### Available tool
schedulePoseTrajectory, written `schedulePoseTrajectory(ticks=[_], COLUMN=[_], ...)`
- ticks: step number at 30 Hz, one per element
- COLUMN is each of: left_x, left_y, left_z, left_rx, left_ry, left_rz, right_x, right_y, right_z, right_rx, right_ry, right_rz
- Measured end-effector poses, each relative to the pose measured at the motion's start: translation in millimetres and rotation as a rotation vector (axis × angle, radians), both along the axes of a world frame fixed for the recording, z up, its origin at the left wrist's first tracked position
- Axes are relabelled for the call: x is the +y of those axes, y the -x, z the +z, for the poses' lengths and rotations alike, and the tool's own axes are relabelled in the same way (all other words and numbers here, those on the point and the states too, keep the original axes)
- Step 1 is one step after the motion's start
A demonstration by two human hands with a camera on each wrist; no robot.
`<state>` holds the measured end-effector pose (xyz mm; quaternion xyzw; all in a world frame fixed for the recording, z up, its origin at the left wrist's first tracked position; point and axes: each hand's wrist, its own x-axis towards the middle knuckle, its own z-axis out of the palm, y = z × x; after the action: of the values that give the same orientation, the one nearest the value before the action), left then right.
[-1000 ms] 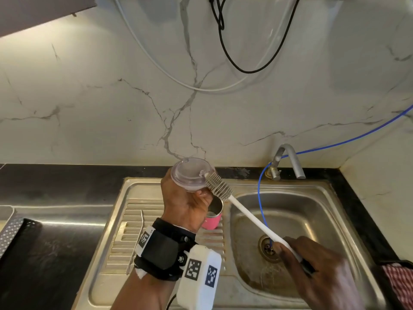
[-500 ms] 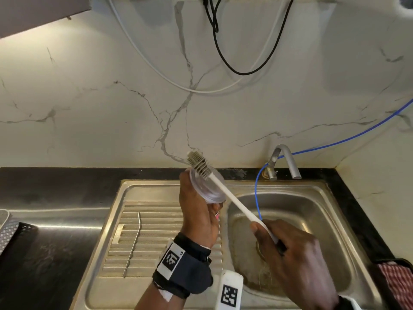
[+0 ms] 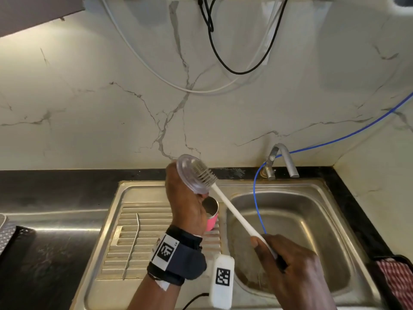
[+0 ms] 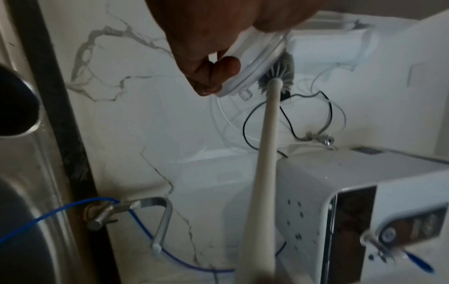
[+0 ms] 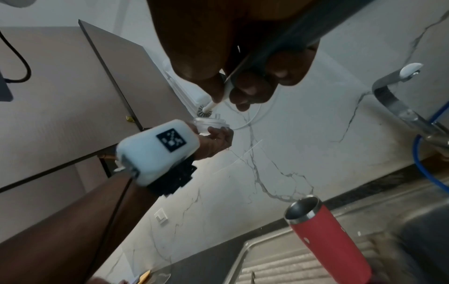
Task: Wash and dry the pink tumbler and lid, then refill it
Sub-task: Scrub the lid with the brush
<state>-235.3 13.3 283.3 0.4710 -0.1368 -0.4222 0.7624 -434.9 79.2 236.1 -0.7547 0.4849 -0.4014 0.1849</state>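
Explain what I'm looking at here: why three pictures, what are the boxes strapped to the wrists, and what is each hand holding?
No machine here: a person's two bare hands, filmed by three cameras. The wide picture comes from a head-worn camera looking down at a steel sink. The other two come from the white boxes strapped to the wrists, looking along each hand.

The left hand holds up the clear lid. The right hand grips the white bottle brush by its handle, with the bristles against the lid.

The pink tumbler stands open on the ribbed draining board, partly hidden behind the left hand. A bent metal straw lies there too. A blue hose hangs into the basin beside the tap.
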Motion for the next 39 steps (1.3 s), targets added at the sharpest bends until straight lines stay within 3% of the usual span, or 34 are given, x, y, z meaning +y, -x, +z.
schedulePoseTrajectory(ticks=[4, 8, 12, 19, 25, 31, 39], left_x=[-5, 2, 1, 11, 10, 17, 31], left_y=[-4, 14, 1, 6, -7, -9, -6], left_z=[-10, -20, -4, -5, -5, -22, -44], left_rx=[-0.098, -0.221, -0.034, 0.098, 0.186, 0.240, 0.109], left_ry=[0.010, 0.052, 0.020, 0.026, 0.056, 0.041, -0.018], left_rz=[0.044, -0.024, -0.025, -0.198, -0.237, -0.226, -0.366], right_x=[0, -16, -15, -21, -9, 4, 8], right_y=[1, -2, 9, 13, 21, 25, 18], right_z=[-3, 7, 4, 4, -9, -15, -30], right_rx=[-0.010, -0.024, -0.015, -0.043, -0.050, -0.007, 0.005], right_ry=[-0.040, -0.102, -0.105, -0.087, -0.132, -0.138, -0.199], right_rz=[-0.016, -0.016, 0.013, 0.008, 0.019, -0.025, 0.038])
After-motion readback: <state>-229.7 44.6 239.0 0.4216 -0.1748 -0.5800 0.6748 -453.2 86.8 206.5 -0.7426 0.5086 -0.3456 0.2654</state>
